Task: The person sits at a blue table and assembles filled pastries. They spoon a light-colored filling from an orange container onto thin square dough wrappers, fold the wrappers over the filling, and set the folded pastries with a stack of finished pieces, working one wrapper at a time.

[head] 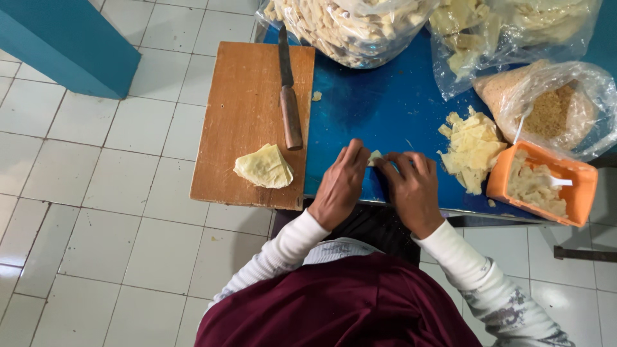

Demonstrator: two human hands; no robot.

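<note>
A: I see both hands at the table's [385, 109] near edge. Left hand [340, 186] and right hand [414, 189] pinch one small wrapper [374, 156] between fingertips, closed on it.

B: Risks?

A: I'd guess a tear if pinched hard. Wrapper stack [472, 148] at three o'clock, knife [289, 96] on board [244, 115] at ten.

A single head-worn camera looks almost straight down from above the person's chest — close over the blue table [385, 109] edge, facing away from the body — so the wooden cutting board [247, 122] lies left, the white tiled floor [83, 212] beyond it, with no second view.
</note>
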